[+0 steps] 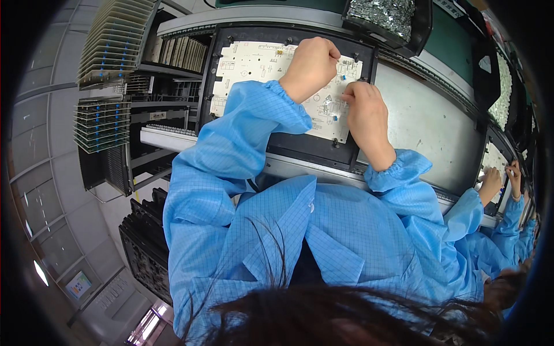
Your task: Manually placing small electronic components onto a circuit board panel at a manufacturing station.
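Observation:
A cream-coloured circuit board (242, 70) lies in a black frame (283, 151) held by small black posts. My left hand (311, 64) is over the board's far right part, its fingers curled together in a pinch. Beside the right edge, my right hand (369, 115) points its closed thumb and fingertips at the board. Whatever sits between the fingers of either hand is too small or hidden. Small blue components (335, 118) stand on the board near my hands, and a yellow component (279, 52) stands near its far edge. My left wrist and sleeve cover part of the board.
A black bin of shiny small metal parts (385, 16) stands beyond the frame. Racks of upright boards (112, 46) are at the left. A pale metal plate (433, 121) lies right of the frame, on the conveyor line. Farther right, another person's hands (490, 183) work at a board.

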Tool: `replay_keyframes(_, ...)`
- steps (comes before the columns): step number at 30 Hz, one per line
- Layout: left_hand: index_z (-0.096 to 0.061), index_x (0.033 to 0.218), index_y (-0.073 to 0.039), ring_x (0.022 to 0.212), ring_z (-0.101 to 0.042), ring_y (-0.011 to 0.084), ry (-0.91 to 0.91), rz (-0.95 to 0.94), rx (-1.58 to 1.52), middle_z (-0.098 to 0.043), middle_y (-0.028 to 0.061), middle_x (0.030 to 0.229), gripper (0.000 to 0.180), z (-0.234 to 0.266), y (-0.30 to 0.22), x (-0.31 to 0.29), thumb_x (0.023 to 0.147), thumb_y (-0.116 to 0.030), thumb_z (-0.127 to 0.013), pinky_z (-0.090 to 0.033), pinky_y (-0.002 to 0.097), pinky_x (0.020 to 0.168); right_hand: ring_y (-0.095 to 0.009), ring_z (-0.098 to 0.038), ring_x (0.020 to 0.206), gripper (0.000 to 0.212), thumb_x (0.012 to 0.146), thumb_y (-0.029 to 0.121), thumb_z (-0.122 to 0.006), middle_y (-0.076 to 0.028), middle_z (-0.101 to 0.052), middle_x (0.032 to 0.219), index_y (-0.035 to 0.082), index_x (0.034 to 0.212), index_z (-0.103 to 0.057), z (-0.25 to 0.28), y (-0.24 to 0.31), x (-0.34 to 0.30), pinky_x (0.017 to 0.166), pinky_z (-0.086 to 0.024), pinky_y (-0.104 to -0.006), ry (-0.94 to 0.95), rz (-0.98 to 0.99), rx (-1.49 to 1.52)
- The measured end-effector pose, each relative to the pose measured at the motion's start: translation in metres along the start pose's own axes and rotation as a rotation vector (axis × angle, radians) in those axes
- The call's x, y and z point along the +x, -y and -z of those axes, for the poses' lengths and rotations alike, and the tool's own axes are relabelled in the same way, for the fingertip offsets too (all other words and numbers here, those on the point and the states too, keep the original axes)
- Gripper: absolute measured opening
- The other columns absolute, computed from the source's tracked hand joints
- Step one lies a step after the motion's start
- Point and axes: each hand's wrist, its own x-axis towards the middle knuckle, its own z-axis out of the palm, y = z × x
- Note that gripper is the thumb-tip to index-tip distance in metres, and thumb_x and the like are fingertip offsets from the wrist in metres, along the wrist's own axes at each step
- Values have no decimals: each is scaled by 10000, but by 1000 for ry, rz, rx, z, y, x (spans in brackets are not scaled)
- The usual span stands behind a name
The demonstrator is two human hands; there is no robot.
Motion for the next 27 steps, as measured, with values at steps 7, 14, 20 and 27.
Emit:
replay_keyframes(7, -729, 957, 41, 672, -685, 183, 80, 8, -16, -715, 156, 772, 189, -8, 0, 10, 822, -78, -670, -532, 300, 624, -295, -557, 742, 63, 899, -1, -613, -141, -584, 826, 5, 933, -560, 22, -22, -14, 687, -460, -360, -157, -136, 230)
replay_keyframes(14, -732, 926, 39, 675, -694, 214, 126, 2, 57, -714, 171, 774, 181, -9, -6, 14, 833, -101, -666, -537, 311, 626, -168, -520, 661, 48, 933, 10, -605, -83, -567, 769, 10, 935, -556, 28, -33, -19, 615, -441, -289, -207, -205, 272)
replay_keyframes(20, -727, 870, 41, 752, -689, 346, 110, -114, 249, -693, 215, 797, 156, -19, -9, 17, 836, -71, -623, -547, 392, 708, -94, -540, 707, 111, 943, 26, -607, -23, -625, 826, 11, 1046, -646, 28, -30, -15, 656, -458, -232, -247, -341, 481)
replay_keyframes(27, -680, 992, 44, 853, -671, 380, 74, -169, 144, -685, 230, 859, 192, 2, -22, 1, 839, -61, -630, -525, 443, 799, -86, -569, 728, 162, 914, 62, -666, -48, -674, 852, -38, 1039, -690, 37, -56, -8, 676, -463, -210, -204, -599, 949)
